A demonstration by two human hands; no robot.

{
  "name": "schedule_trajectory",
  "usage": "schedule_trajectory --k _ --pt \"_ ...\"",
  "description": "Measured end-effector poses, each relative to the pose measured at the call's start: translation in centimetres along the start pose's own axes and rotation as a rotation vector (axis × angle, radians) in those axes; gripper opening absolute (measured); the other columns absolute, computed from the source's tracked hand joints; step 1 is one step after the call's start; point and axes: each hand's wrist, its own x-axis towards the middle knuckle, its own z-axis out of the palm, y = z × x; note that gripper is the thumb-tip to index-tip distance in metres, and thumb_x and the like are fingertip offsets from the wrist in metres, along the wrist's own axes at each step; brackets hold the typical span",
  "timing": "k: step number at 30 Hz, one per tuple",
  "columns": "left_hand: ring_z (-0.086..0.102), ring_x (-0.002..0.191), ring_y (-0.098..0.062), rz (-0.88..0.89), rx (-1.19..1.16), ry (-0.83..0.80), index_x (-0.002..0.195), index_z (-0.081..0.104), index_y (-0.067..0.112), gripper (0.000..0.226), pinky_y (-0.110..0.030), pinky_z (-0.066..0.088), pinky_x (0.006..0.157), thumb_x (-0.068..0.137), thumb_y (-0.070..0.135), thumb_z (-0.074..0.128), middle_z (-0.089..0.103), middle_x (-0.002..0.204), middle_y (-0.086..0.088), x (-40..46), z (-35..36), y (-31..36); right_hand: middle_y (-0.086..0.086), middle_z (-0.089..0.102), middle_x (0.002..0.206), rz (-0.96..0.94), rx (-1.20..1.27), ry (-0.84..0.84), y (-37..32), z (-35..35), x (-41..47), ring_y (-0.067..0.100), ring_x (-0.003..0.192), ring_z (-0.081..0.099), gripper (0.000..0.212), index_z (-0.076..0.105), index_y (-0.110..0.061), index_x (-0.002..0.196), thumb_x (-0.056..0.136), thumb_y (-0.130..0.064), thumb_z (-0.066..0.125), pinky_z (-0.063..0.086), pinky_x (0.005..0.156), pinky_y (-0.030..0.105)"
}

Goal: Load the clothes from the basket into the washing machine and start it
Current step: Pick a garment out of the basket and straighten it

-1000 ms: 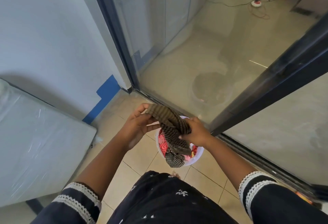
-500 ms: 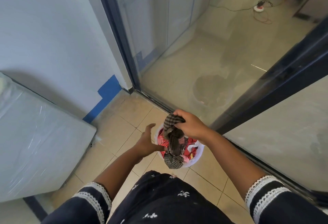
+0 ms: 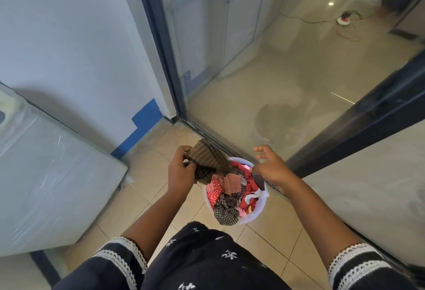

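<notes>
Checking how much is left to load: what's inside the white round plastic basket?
The white round plastic basket holds a heap of red, pink and checked clothes. Its bottom and any lower layers are covered.

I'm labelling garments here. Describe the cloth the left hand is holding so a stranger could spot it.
Beside the glass door stands a white basket of clothes. At its far-left rim the left hand grips a brown striped cloth, the only piece raised above the red and checked pile.

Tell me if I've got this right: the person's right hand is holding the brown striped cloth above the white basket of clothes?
Not quite: in the head view the left hand holds the brown striped cloth above the white basket. The right hand holds nothing.
</notes>
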Motion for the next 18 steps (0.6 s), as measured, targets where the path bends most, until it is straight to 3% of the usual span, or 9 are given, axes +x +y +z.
schedule_trajectory --k 3,6,8,10,13,18 --pt "0.063 0.092 -0.019 -0.024 -0.125 -0.065 0.111 0.056 0.015 0.033 -0.016 0.054 0.057 0.093 -0.010 0.045 0.063 0.113 -0.005 0.0 -1.8 0.5 0.004 0.054 0.133 -0.085 -0.037 -0.077 -1.2 2.4 1.0 0.018 0.111 0.055 0.058 0.051 -0.023 0.132 0.082 -0.005 0.076 0.047 0.090 0.033" --pt "0.066 0.104 -0.026 -0.066 -0.272 -0.105 0.109 0.057 0.013 0.025 -0.038 0.062 0.077 0.096 -0.006 0.048 0.067 0.111 -0.008 0.0 -3.9 0.9 0.003 0.049 0.137 -0.138 0.012 -0.204 -3.5 5.1 1.5 0.022 0.124 0.051 0.068 0.048 -0.026 0.137 0.080 -0.007 0.079 0.045 0.095 0.035" --pt "0.066 0.104 -0.028 -0.098 -0.372 -0.130 0.110 0.057 0.011 0.021 -0.045 0.061 0.081 0.098 -0.003 0.048 0.068 0.111 -0.011 0.1 -5.7 1.0 0.002 0.047 0.138 -0.126 0.086 -0.328 -5.4 6.5 1.8 0.021 0.126 0.048 0.075 0.045 -0.028 0.142 0.079 -0.008 0.081 0.047 0.096 0.035" --pt "0.067 0.102 -0.026 -0.116 -0.475 -0.137 0.112 0.057 0.009 0.017 -0.043 0.060 0.079 0.100 0.003 0.047 0.068 0.111 -0.012 0.3 -7.7 1.0 0.004 0.053 0.137 -0.075 0.207 -0.458 -7.0 7.5 2.1 0.021 0.124 0.055 0.079 0.049 -0.032 0.140 0.072 -0.013 0.086 0.049 0.103 0.040" --pt "0.066 0.103 -0.027 -0.169 -0.654 -0.105 0.121 0.055 0.005 0.021 -0.041 0.059 0.079 0.102 0.008 0.046 0.067 0.112 -0.013 1.1 -11.5 0.6 0.005 0.066 0.126 -0.028 0.360 -0.598 -10.1 10.1 2.4 0.023 0.119 0.062 0.061 0.060 -0.025 0.127 0.070 -0.020 0.083 0.043 0.110 0.045" --pt "0.070 0.094 -0.019 -0.206 -0.840 -0.065 0.122 0.050 0.013 0.021 -0.036 0.059 0.073 0.102 0.009 0.046 0.072 0.102 -0.006 2.4 -19.7 -0.3 0.008 0.068 0.107 -0.034 0.553 -0.691 -16.5 17.6 2.2 0.021 0.097 0.066 0.046 0.058 -0.016 0.118 0.076 -0.006 0.075 0.053 0.085 0.041"
